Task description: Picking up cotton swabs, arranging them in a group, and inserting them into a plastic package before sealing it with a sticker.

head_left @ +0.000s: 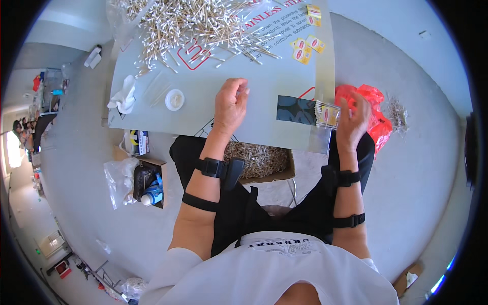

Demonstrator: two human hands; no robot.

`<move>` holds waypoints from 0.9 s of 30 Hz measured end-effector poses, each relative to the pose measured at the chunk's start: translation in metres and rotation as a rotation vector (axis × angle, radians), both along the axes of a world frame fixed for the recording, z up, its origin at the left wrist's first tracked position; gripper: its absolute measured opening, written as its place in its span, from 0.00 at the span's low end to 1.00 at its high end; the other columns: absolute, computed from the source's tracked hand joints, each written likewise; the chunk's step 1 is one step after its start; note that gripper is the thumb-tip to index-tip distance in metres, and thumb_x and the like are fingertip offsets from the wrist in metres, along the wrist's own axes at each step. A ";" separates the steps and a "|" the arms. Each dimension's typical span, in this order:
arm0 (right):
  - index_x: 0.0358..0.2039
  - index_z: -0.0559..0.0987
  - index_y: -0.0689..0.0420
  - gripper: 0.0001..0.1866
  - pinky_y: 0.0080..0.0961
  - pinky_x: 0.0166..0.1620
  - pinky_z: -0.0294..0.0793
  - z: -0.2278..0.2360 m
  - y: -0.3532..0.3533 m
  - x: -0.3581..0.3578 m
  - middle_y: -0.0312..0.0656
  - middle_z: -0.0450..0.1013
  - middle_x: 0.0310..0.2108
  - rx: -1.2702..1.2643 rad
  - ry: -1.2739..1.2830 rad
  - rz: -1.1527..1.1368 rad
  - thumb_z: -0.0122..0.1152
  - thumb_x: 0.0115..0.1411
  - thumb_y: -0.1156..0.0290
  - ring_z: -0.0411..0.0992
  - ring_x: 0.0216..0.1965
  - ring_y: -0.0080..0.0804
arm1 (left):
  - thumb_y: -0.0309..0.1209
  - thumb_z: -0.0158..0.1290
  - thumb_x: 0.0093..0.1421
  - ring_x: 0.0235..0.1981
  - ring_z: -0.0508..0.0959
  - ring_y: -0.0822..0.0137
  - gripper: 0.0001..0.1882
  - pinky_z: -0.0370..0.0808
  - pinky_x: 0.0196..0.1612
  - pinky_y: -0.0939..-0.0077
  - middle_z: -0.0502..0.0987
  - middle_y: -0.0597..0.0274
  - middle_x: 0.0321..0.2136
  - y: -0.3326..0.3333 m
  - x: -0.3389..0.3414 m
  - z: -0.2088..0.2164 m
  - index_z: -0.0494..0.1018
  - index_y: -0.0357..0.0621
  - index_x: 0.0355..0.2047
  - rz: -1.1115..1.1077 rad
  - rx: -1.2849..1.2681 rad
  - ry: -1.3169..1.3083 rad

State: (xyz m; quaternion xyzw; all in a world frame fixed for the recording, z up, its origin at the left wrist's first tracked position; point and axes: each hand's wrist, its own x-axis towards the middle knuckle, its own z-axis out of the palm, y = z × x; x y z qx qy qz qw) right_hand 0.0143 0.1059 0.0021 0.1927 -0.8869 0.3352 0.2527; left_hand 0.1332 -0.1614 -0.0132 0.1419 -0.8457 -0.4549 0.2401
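A large heap of cotton swabs [188, 25] covers the far side of the table. My left hand [231, 107] is over the table's near middle, its fingers loosely bent and apart from the thumb, with nothing visible in them. On the right, my right hand [354, 119] is at the table edge with its fingers apart. Its fingertips are beside the right end of a clear packet of swabs [327, 115] with a yellow label; whether they touch it I cannot tell. The packet is at the right end of a dark, shiny rectangular strip [296, 110].
Small yellow labels [307, 47] are at the far right of the table [264, 84]. A round white container [175, 99] and crumpled tissue [123, 95] are at left. Below are a carton of swabs [264, 161], a red plastic bag [378, 127] and a box with a bottle [152, 192].
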 end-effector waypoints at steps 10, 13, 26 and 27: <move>0.34 0.79 0.58 0.09 0.40 0.41 0.73 -0.008 -0.166 -0.055 0.49 0.73 0.35 0.133 -0.370 0.358 0.62 0.55 0.69 0.74 0.38 0.51 | 0.17 0.55 0.53 0.29 0.78 0.56 0.10 0.76 0.33 0.68 0.75 0.55 0.31 -0.009 -0.005 -0.008 0.72 0.37 0.37 -0.057 0.058 0.074; 0.31 0.78 0.57 0.07 0.41 0.41 0.73 -0.009 -0.172 -0.053 0.48 0.73 0.34 0.278 -0.410 0.344 0.62 0.54 0.68 0.73 0.38 0.51 | 0.17 0.55 0.53 0.30 0.78 0.56 0.09 0.76 0.34 0.68 0.75 0.54 0.31 -0.018 -0.004 -0.005 0.73 0.36 0.36 -0.097 0.106 0.057; 0.29 0.78 0.55 0.07 0.40 0.39 0.73 -0.018 -0.198 -0.028 0.43 0.71 0.32 0.143 -0.272 0.363 0.63 0.53 0.66 0.73 0.38 0.45 | 0.19 0.55 0.57 0.32 0.79 0.64 0.07 0.75 0.36 0.74 0.77 0.55 0.31 -0.031 -0.003 -0.004 0.74 0.35 0.38 -0.192 0.133 -0.016; 0.28 0.78 0.54 0.06 0.40 0.39 0.73 -0.018 -0.198 -0.029 0.43 0.71 0.32 0.160 -0.313 0.365 0.63 0.52 0.66 0.73 0.39 0.44 | 0.19 0.55 0.57 0.32 0.79 0.64 0.07 0.75 0.36 0.74 0.77 0.55 0.31 -0.031 -0.004 -0.004 0.74 0.35 0.38 -0.194 0.135 -0.015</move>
